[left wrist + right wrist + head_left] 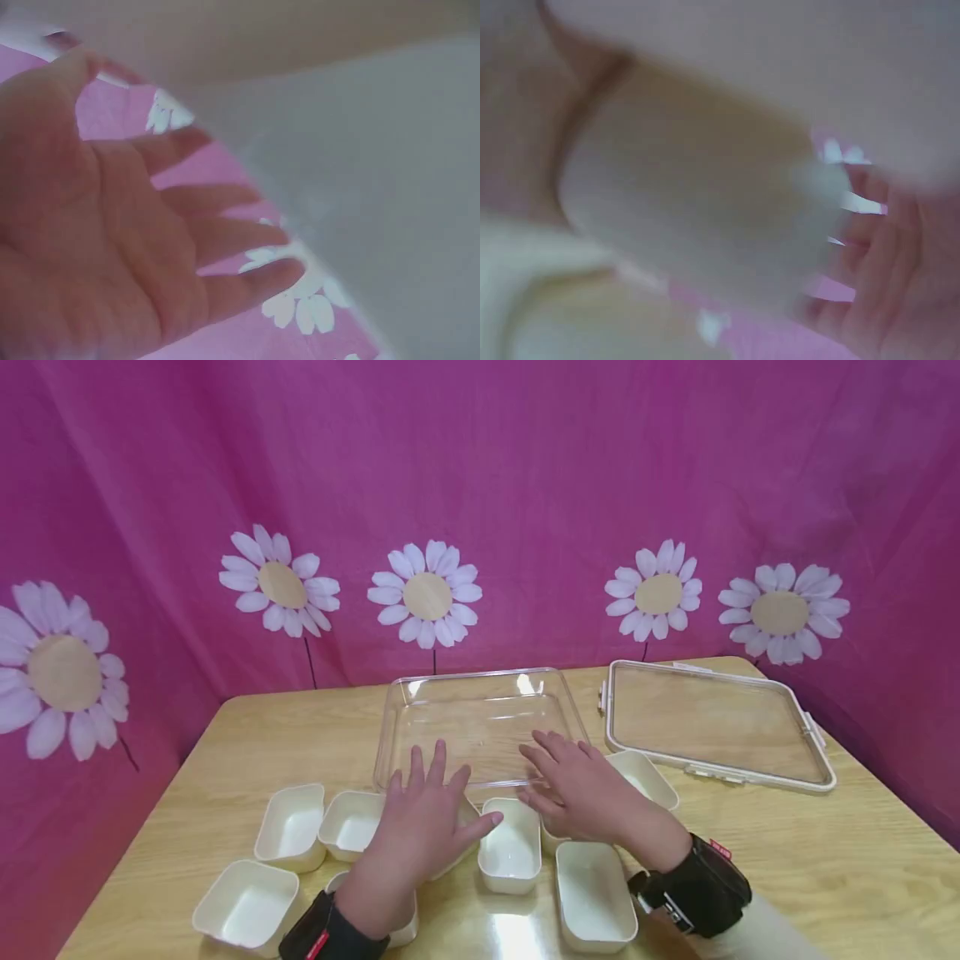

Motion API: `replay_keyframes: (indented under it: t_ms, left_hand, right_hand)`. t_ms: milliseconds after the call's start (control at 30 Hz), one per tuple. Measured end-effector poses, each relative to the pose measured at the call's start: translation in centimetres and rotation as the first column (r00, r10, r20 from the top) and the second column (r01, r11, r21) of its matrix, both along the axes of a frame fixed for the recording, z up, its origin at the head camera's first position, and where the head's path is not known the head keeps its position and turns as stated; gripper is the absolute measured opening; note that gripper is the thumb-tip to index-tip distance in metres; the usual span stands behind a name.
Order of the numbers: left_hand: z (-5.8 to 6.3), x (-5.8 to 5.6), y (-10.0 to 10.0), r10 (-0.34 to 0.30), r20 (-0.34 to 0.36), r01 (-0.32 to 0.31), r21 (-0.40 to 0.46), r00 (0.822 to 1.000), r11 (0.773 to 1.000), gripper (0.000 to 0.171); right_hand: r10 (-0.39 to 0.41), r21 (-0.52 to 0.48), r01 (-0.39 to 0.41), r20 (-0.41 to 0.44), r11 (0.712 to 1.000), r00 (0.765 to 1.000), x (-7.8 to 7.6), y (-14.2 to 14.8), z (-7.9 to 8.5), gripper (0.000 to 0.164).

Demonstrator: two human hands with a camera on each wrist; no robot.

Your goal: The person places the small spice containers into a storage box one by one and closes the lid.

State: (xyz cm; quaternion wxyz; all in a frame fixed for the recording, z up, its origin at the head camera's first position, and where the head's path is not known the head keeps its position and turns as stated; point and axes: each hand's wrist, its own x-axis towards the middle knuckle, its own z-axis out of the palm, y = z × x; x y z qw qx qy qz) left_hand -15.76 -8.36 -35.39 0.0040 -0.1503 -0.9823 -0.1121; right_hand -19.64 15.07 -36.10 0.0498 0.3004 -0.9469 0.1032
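Observation:
My left hand [420, 818], fingers spread, hovers above several small cream containers, its fingertips at the near edge of a clear plastic box [480, 674]. A slim cream container [510, 860] stands between the hands, overlapped by the left thumb. To the right, my right hand [592, 789] reaches toward the box with loosely spread fingers, partly covering another container [643, 778]. Nothing is gripped in either palm. In the left wrist view the left hand [120, 240] shows an outstretched palm; a blurred cream container [690, 180] fills much of the right wrist view beside the right fingers.
A clear lid [708, 718] with a white clipped rim lies at the back right of the wooden table [840, 868]. More open cream containers stand at the front left, including a square one [251, 906], and one [596, 897] below the right wrist. A flowered magenta curtain [525, 510] hangs behind.

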Motion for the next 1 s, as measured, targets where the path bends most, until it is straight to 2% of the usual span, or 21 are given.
replay_keyframes:
  t_ms: [133, 233, 333, 433, 500, 633, 867, 1000]
  left_hand:
    - [0.4, 0.4, 0.1, 0.015, 0.07, -0.016, 0.011, 0.997, 1.0, 0.07]
    - [1.0, 0.7, 0.0, 0.08, 0.094, -0.081, 0.002, 0.992, 0.997, 0.065]
    - [1.6, 0.8, -0.4, 0.156, 0.114, -0.158, 0.003, 0.981, 0.988, 0.063]
    - [1.7, 0.8, -0.8, 0.178, 0.117, -0.181, 0.018, 0.977, 0.983, 0.063]
    - [1.6, 0.8, -1.1, 0.169, 0.118, -0.173, 0.026, 0.979, 0.985, 0.064]
    - [1.1, 0.9, -1.4, 0.123, 0.096, -0.126, 0.031, 0.988, 0.992, 0.064]
    - [1.0, 1.2, -0.5, 0.026, 0.097, -0.035, 0.089, 0.995, 0.995, 0.063]
    - [1.0, 1.4, 0.1, -0.007, 0.099, -0.001, 0.073, 0.995, 0.997, 0.063]
  right_hand:
    - [-0.002, -0.013, 0.002, -0.04, 1.0, 0.999, -0.6, 2.5, 1.8, 0.047]
    - [-0.018, -0.039, 0.016, -0.042, 0.999, 0.999, -1.2, 4.8, 3.2, 0.042]
    - [-0.053, -0.034, 0.055, 0.038, 0.998, 0.998, -1.5, 6.8, 4.0, 0.048]
    - [-0.098, 0.009, 0.098, 0.138, 0.995, 0.986, -1.4, 7.9, 4.3, 0.056]
    - [-0.122, 0.036, 0.117, 0.197, 0.993, 0.973, -1.1, 8.2, 4.2, 0.06]
    - [-0.137, 0.021, 0.137, 0.266, 0.99, 0.954, -0.5, 8.1, 3.5, 0.06]
    - [-0.166, 0.018, 0.167, 0.259, 0.986, 0.951, -0.2, 9.2, 2.8, 0.069]
    - [-0.207, 0.027, 0.208, 0.266, 0.978, 0.941, -0.4, 10.0, 2.9, 0.076]
